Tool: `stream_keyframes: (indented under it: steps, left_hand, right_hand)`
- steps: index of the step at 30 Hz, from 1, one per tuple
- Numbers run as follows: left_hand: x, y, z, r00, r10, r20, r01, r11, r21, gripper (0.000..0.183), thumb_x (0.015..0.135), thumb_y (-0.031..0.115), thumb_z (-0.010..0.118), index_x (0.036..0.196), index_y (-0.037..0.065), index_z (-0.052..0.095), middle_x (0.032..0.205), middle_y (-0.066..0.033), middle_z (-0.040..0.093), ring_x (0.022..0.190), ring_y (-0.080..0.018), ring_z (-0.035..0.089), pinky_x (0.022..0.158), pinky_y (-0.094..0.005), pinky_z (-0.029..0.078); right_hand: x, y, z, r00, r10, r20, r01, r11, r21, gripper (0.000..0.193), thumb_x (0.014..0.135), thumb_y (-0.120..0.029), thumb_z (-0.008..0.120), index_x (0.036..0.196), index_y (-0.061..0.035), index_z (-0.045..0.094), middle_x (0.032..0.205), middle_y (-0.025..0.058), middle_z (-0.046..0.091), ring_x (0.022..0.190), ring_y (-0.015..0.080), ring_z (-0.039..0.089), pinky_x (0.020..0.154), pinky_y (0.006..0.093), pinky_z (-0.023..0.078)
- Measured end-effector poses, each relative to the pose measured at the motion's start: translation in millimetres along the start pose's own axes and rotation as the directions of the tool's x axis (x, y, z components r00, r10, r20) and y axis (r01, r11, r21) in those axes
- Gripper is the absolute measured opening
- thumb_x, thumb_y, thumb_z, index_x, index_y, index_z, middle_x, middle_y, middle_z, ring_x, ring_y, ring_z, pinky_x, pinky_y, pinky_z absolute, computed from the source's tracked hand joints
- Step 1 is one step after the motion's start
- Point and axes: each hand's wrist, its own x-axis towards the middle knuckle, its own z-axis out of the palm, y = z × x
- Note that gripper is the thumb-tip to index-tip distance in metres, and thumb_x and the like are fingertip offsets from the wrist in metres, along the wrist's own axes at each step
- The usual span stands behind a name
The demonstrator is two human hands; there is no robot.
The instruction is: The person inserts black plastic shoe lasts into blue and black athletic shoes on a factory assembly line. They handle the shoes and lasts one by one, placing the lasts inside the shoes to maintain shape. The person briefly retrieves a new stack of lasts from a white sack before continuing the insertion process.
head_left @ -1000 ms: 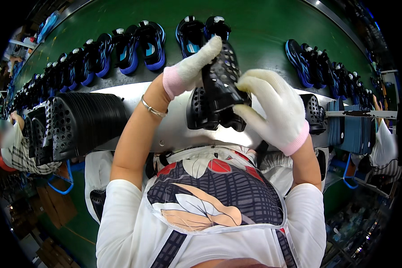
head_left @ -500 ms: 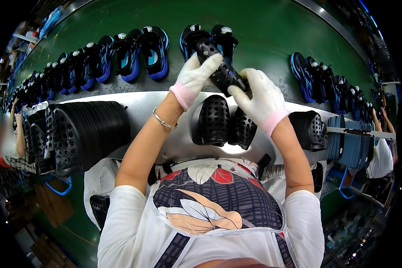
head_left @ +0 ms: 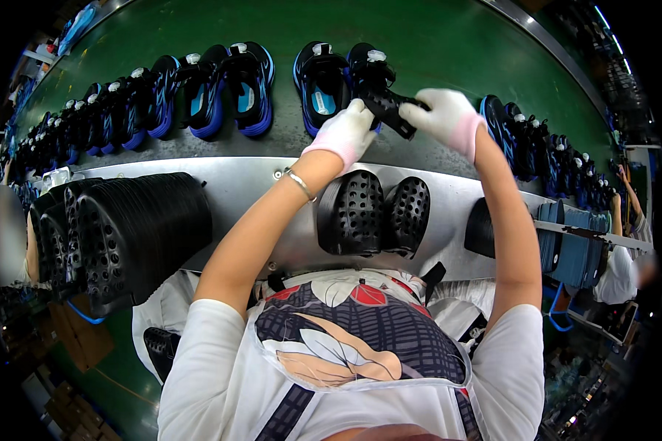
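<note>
Two black-and-blue sports shoes stand side by side ahead of me: a left shoe [head_left: 322,81] showing a light-blue insole, and a right shoe [head_left: 366,65]. My left hand [head_left: 346,132], in a white glove with a pink cuff, is closed at the heel of the right shoe, its fingertips by the opening. My right hand [head_left: 441,114], gloved the same way, grips the rear end of a black perforated plastic shoe tree [head_left: 390,109]. The tree slants, its front end at the right shoe's opening; how far in it reaches is hidden.
Two stacks of black perforated shoe trees [head_left: 351,213] [head_left: 408,214] lie on the metal ledge [head_left: 272,198] before me. A bigger stack [head_left: 143,235] is at left, blue-grey sheets [head_left: 574,246] at right. Rows of shoes [head_left: 246,95] line the green table [head_left: 434,44]. Other people are at both sides.
The shoe tree has moved from above the pair to the right shoe's opening. My right hand has shifted right and farther away; my left hand has come down to the shoe's heel.
</note>
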Motion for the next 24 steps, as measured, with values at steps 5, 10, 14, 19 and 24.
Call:
stream_keyframes:
  steps: [5, 10, 14, 19, 24]
  left_hand:
    - [22, 6, 8, 0.984, -0.175, 0.031, 0.168, 0.975, 0.146, 0.021, 0.088, 0.018, 0.056, 0.101, 0.002, 0.061, 0.111, -0.0195, 0.060, 0.099, -0.0387, 0.061, 0.086, -0.0451, 0.050]
    - [24, -7, 11, 0.983, -0.178, 0.048, 0.170, 0.976, 0.134, 0.022, 0.088, 0.019, 0.056, 0.096, 0.001, 0.065, 0.109, -0.0199, 0.062, 0.100, -0.0384, 0.061, 0.084, -0.0446, 0.051]
    - [35, -13, 9, 0.917, -0.339, 0.212, 0.346, 0.938, 0.005, 0.032, 0.085, 0.025, 0.062, 0.108, 0.004, 0.066, 0.105, -0.0205, 0.066, 0.098, -0.0375, 0.063, 0.084, -0.0418, 0.052]
    - [36, -7, -4, 0.888, -0.362, 0.283, 0.351, 0.932, 0.091, 0.038, 0.089, 0.038, 0.055, 0.102, 0.006, 0.069, 0.104, -0.0203, 0.067, 0.099, -0.0388, 0.061, 0.084, -0.0422, 0.050]
    - [33, -6, -5, 0.870, -0.414, 0.270, 0.404, 0.910, 0.092, 0.037, 0.089, 0.038, 0.054, 0.101, 0.006, 0.069, 0.102, -0.0201, 0.067, 0.097, -0.0387, 0.062, 0.083, -0.0426, 0.051]
  right_hand:
    - [42, -27, -16, 0.992, 0.088, 0.086, -0.063, 0.964, -0.258, 0.048, 0.079, -0.042, 0.053, 0.092, 0.0016, 0.069, 0.085, 0.0220, 0.067, 0.080, 0.0357, 0.066, 0.076, 0.0390, 0.052]
    - [80, -39, 47, 0.991, 0.133, 0.004, -0.121, 0.916, -0.381, 0.040, 0.090, -0.036, 0.050, 0.098, -0.0025, 0.070, 0.100, 0.0194, 0.068, 0.094, 0.0355, 0.065, 0.083, 0.0427, 0.053]
    - [102, -36, 71, 0.969, 0.236, -0.068, -0.245, 0.909, -0.337, 0.035, 0.091, -0.035, 0.053, 0.103, -0.0066, 0.070, 0.105, 0.0158, 0.068, 0.096, 0.0338, 0.066, 0.084, 0.0437, 0.053]
    - [96, -47, 60, 0.971, 0.231, 0.065, -0.180, 0.881, -0.437, 0.032, 0.091, -0.033, 0.054, 0.103, -0.0091, 0.071, 0.105, 0.0136, 0.069, 0.098, 0.0312, 0.067, 0.081, 0.0435, 0.054]
    - [98, -57, 62, 0.977, 0.202, 0.063, -0.144, 0.855, -0.498, 0.026, 0.087, -0.025, 0.059, 0.103, -0.0083, 0.071, 0.105, 0.0125, 0.070, 0.098, 0.0304, 0.067, 0.080, 0.0446, 0.054]
